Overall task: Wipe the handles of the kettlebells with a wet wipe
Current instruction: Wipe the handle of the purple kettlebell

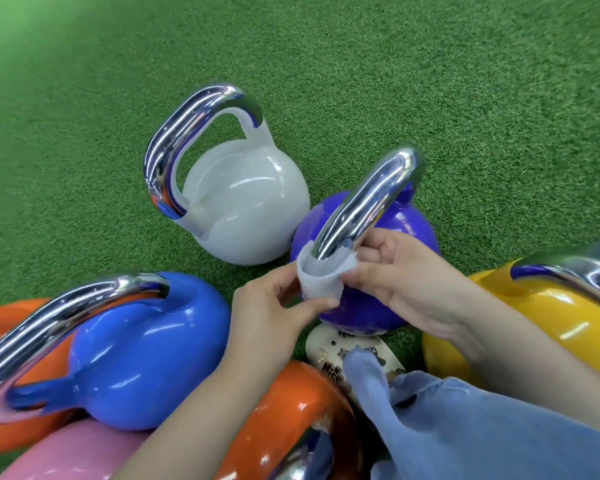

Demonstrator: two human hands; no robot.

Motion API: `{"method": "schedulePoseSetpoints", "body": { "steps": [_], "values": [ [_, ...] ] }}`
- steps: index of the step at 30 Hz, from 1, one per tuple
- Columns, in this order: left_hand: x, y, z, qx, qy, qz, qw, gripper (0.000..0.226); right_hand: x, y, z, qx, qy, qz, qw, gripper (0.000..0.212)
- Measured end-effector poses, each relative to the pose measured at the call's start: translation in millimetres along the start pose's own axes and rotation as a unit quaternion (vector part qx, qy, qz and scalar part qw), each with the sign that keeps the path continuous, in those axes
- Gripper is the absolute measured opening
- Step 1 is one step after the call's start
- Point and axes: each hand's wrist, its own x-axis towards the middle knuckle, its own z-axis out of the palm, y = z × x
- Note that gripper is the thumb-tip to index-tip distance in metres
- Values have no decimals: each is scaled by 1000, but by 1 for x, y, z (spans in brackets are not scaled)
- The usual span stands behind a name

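White wet wipe (321, 277) wrapped round near leg of chrome handle (368, 202), purple kettlebell (368, 306), upright on green turf (430, 81). Left hand (274, 313), right hand (406, 278): fingers pinch wipe edges. Advice: keep wrap snug, slide along arch, cover underside.
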Motion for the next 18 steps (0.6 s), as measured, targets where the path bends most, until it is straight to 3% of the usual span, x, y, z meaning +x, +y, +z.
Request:
{"method": "schedulePoseSetpoints", "body": {
  "steps": [3,6,9,13,14,17,18],
  "values": [
    [-1,15,2,49,47,35,997,16,-1,1,-1,102,13,-5,995,50],
    [6,32,6,126,73,97,985,22,0,1,0,124,47,-9,991,52],
    [19,58,17,242,45,156,957,26,0,-1,4,97,93,-10,991,36],
    [38,63,41,477,39,97,873,41,0,-4,10,143,183,-6,973,15],
    [42,62,42,508,51,108,853,37,1,-5,11,158,211,-5,965,21],
    [45,66,42,537,62,121,832,6,3,-7,11,165,282,-23,945,35],
    [46,71,42,537,64,98,835,12,4,-7,10,153,303,-41,940,35]
  ]
}}
